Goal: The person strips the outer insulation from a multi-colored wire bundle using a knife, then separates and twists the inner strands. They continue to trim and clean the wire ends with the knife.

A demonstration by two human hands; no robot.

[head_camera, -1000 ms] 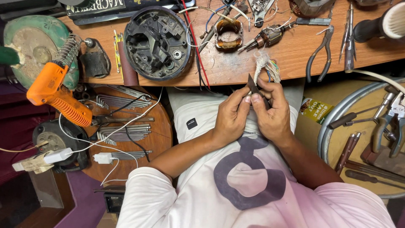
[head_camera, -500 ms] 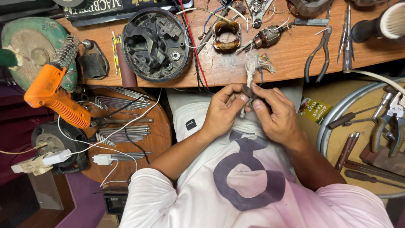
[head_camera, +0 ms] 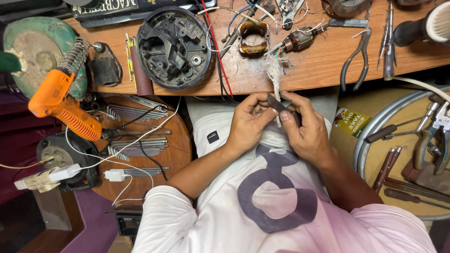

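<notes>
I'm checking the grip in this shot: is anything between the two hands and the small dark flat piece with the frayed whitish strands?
Nothing visible. The left hand and right hand both pinch the small dark flat piece directly with bare fingertips, above the lap. Its frayed whitish strands trail up toward the wooden bench edge.

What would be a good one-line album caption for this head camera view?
Over a cluttered wooden workbench, left hand and right hand pinch a small dark flat piece with frayed pale string.

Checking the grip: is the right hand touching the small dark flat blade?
Touching: head view shows right hand fingers pinching the small dark flat blade.
</notes>
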